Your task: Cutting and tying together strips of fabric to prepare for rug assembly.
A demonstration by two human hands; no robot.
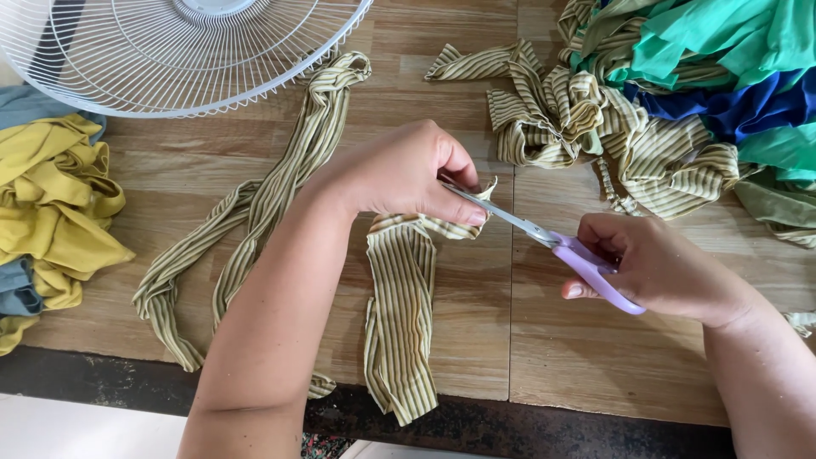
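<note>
Left hand [399, 174] pinches the striped fabric strip [399, 314], hanging toward 6 o'clock; right hand [654, 268] grips lilac scissors [561, 246], blades pointing 10 o'clock.

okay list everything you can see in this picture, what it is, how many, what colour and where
striped fabric strip: one, olive and cream, pinched in the left hand, hanging over the table edge
scissors: one, lilac handles, in the right hand, blades at the strip
loose striped strips: a few, olive and cream, left of centre
striped scrap pile: one, top right
green and blue cloth: one heap, top right corner
yellow cloth: one heap, left edge
fan grille: one, white, top left
table: one, wood
left hand: holding the strip
right hand: holding the scissors
</note>
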